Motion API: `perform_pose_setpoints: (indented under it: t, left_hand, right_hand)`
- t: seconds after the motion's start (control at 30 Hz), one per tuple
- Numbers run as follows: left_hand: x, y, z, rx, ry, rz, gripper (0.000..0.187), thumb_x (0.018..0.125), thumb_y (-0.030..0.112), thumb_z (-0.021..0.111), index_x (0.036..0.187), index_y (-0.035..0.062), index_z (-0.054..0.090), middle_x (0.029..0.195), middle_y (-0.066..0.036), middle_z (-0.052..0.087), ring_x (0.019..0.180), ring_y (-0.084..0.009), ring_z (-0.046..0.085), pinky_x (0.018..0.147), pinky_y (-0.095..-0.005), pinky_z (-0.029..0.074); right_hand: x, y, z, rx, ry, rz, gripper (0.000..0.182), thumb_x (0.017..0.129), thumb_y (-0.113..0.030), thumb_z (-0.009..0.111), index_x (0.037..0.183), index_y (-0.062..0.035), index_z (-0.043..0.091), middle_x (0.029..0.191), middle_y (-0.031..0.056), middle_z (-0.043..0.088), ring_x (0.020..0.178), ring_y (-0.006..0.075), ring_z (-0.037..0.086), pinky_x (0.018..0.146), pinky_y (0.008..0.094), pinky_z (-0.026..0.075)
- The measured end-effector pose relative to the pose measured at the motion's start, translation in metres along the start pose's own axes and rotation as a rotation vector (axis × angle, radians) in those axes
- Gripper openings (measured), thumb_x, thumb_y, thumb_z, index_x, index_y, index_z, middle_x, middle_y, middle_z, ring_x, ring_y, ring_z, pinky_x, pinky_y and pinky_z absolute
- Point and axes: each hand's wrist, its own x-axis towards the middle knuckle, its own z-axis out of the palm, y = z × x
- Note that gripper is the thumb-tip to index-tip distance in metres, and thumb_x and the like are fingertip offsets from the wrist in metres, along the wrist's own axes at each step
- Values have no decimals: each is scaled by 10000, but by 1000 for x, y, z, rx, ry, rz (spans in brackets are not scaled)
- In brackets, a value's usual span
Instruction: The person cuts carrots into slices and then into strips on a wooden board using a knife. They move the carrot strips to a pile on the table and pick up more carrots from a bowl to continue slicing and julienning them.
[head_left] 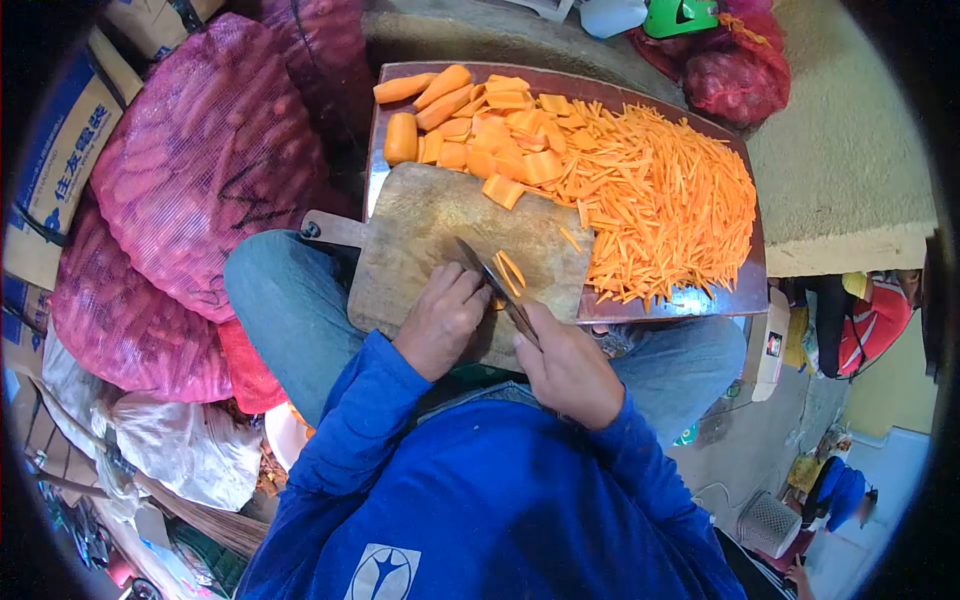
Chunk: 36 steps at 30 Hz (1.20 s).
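My right hand is wrapped round the handle of a knife, its dark blade slanting across the wooden cutting board. Close against the blade's left side, my left hand presses curled fingers down on the board. A bit of orange carrot shows by its fingertips; most of that piece is hidden. Thin carrot sticks lie just right of the blade. One more carrot slab rests at the board's far edge. Beyond the board are flat carrot slices and several peeled carrot chunks.
A large heap of carrot sticks covers the right of the dark red tabletop. Pink mesh sacks of carrots stand at left, beside cardboard boxes. A red bag sits behind. Another person is at lower right.
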Motion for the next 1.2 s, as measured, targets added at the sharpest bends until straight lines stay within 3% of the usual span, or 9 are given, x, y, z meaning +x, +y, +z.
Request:
perform_pose_setpoints:
  t: [0.27,0.5,0.8,0.87,1.03,1.1,1.2]
  left_hand:
    - [-3,1,0,22,7,-2,309,818,89,661,1079,-58,735,1058,-153,643,1031,-339,593,939,-439,509]
    - [-1,0,-1,17,16,-2,313,805,90,670,1078,-48,738,1046,-140,640,1039,-335,584,915,-441,488]
    - [-4,-3,3,22,34,-13,291,796,97,672,1046,-40,730,1013,-139,624,1028,-336,579,908,-452,477]
    - [-3,-2,3,27,41,-5,288,802,98,665,1047,-39,730,1014,-141,624,1027,-337,578,906,-452,476]
    - [-8,-1,2,62,30,-15,293,808,99,656,1055,-41,728,1024,-145,623,1028,-340,578,910,-454,477]
    - [-8,-2,3,51,-54,-62,351,823,88,652,1147,-32,715,1136,-171,644,1066,-371,596,940,-476,490]
    - [-5,-4,5,52,52,-4,289,812,99,650,1052,-44,724,1026,-147,618,1029,-341,575,915,-453,476]
  right_hand:
    - [-4,-10,-7,19,7,-2,303,1020,-148,616,1266,-10,506,940,357,689,895,573,674,754,639,525]
    - [14,3,3,-19,17,-86,328,1024,-161,621,1289,-9,503,950,354,689,907,578,671,753,641,526]
    - [7,2,4,-54,6,-35,306,1022,-162,621,1278,-27,524,947,351,689,897,570,678,756,637,528]
    - [11,5,6,-75,37,-103,370,1034,-130,607,1368,18,545,892,299,692,857,510,704,753,537,541]
    - [0,-2,0,9,-5,-29,356,1041,-147,606,1353,14,545,915,324,696,873,536,693,763,570,531]
    - [2,0,1,-18,9,-29,352,1043,-146,602,1354,13,549,912,324,696,873,534,695,764,570,532]
    - [8,3,5,-86,1,-33,367,1043,-138,594,1374,17,551,893,304,697,857,507,711,769,540,544]
